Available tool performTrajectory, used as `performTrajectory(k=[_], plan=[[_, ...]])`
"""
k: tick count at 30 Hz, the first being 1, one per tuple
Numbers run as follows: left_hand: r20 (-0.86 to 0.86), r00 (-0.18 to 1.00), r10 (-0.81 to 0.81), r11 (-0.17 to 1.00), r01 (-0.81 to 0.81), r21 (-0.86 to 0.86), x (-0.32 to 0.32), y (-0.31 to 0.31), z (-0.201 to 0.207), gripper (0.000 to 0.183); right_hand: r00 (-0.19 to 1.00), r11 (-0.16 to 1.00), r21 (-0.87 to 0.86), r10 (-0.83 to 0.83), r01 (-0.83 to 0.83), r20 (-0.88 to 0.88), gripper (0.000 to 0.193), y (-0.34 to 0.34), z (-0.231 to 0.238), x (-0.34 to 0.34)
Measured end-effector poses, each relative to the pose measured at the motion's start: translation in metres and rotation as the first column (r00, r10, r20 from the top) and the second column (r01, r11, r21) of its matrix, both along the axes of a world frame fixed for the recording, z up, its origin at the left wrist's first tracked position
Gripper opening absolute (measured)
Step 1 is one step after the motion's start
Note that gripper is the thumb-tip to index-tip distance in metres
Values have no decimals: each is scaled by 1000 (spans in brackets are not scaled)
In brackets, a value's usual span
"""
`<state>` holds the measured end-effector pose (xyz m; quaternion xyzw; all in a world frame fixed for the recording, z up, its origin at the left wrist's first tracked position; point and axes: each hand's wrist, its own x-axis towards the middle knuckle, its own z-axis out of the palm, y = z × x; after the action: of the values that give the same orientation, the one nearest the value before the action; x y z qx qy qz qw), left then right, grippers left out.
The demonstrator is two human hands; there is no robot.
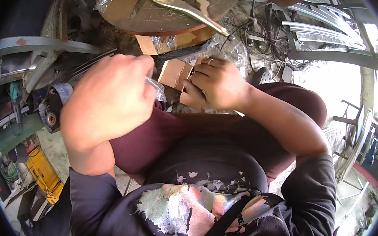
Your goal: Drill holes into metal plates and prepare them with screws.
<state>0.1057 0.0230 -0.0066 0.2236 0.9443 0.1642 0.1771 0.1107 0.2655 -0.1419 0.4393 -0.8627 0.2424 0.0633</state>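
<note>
Over my lap, my left hand (pixel 113 95) is raised and slightly blurred, its fingers closed round a piece of clear plastic wrap (pixel 159 90) that pokes out beside the thumb. Its palm side is turned away from view. To the right, my right hand (pixel 220 83) grips a small brown cardboard box (pixel 174 74) with its flaps apart. Fingers cover part of the box, and what lies inside cannot be made out. The two hands are a short way apart.
Beyond my hands stands a round wooden top (pixel 161 21) with locking pliers (pixel 186 6) on it. More torn cardboard (pixel 148 45) lies below its edge. Cables (pixel 270 46) and metal bars (pixel 322 33) fill the far right. A yellow case (pixel 44 173) sits at left.
</note>
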Motion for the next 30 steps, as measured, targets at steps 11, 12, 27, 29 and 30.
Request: performTrajectory(k=[11,12,27,29,30], plan=[[165,985,46,998,-51,24,-15,-23,-8,17,42,523,795,-842,307,538,41,69,-337,28],[113,993,18,999,-23,44,-14,-20,-8,17,333,487,760,-868,431,368,37,84,-362,35],[189,978,84,993,-67,-93,5,-38,-11,16,173,550,717,-828,427,533,31,20,-293,30],[117,991,65,993,-53,-108,-3,-32,-8,16,-122,575,732,-750,366,650,29,60,-312,15],[142,988,63,997,-55,-63,-8,-31,-9,16,-117,582,724,-744,371,658,29,50,-314,9]])
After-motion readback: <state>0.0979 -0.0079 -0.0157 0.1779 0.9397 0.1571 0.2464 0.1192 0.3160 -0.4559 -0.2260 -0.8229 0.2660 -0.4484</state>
